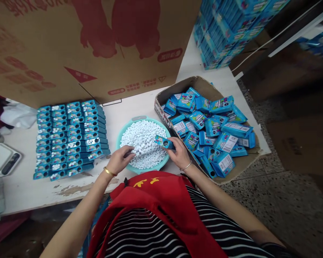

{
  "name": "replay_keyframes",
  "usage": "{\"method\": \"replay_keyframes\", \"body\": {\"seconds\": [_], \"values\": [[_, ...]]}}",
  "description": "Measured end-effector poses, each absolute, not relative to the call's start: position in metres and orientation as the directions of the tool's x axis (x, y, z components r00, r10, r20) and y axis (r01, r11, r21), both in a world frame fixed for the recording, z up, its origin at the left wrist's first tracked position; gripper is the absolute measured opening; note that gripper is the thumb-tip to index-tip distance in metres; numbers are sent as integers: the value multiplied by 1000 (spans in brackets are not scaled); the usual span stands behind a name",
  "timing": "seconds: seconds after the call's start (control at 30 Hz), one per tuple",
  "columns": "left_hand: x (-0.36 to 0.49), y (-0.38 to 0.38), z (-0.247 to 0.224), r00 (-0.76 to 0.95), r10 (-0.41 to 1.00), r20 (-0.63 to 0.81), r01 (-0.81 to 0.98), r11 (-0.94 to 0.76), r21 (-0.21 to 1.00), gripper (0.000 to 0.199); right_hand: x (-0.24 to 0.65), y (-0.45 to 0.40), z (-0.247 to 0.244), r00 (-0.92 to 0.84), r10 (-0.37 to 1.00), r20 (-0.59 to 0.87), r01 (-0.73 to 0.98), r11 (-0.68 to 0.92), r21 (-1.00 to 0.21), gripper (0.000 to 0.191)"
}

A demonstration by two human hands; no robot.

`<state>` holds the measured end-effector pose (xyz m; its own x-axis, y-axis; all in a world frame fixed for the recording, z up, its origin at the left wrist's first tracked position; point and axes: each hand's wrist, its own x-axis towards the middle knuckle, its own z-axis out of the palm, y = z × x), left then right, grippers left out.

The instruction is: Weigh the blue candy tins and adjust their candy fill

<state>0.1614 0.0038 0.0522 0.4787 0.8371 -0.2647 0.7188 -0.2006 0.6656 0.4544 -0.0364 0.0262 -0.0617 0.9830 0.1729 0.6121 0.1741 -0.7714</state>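
A small blue candy box (164, 142) with a dark round hole in its end is gripped by my right hand (179, 154), above the right side of a turquoise basin (119, 138). The basin is filled with small white candies (144, 132). At the basin's left side, my left hand (120, 158) is closed with its fingertips at the candies. A raised cluster of candies lies just beyond those fingertips; whether a scoop carries them I cannot make out. Left of the basin, blue boxes (72, 139) stand packed in rows, many with white candies showing at their holes.
A shallow cardboard tray (244, 168) heaped with loose blue boxes (215, 125) sits at the right. Behind stands a large printed carton (129, 71). Stacked blue packs (220, 36) rise at the back right. A white scale (4, 159) is on the far left of the table (43, 195).
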Motion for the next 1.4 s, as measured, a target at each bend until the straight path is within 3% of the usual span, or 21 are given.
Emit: {"method": "replay_keyframes", "body": {"seconds": [0.1,0.17,0.4,0.53,0.7,0.87,1.07,1.23,1.4], "values": [[165,13,90,556,800,-225,690,-294,661,30,447,-36,25,-137,974,183,613,228,-756,38],[175,20,109,625,746,-229,696,-400,597,27,441,-35,26,-170,968,187,604,252,-756,42],[229,25,171,601,666,-441,773,-625,110,16,427,-34,30,-230,952,204,581,302,-756,42],[249,20,198,595,666,-451,751,-660,17,17,425,-34,29,-225,951,214,569,306,-763,39],[210,27,177,534,763,-364,836,-540,95,20,434,-35,26,-170,964,206,567,267,-779,41],[158,18,79,346,788,-509,937,-265,227,17,454,-37,23,-60,979,195,580,193,-791,37],[196,-7,-11,383,818,-430,890,-201,409,23,461,-37,27,17,989,149,574,113,-811,31],[194,-8,-10,412,837,-362,806,-150,572,25,460,-39,29,18,991,133,597,96,-797,30],[167,-4,43,463,841,-280,722,-175,669,30,457,-39,23,-61,982,179,625,177,-761,36]]}}
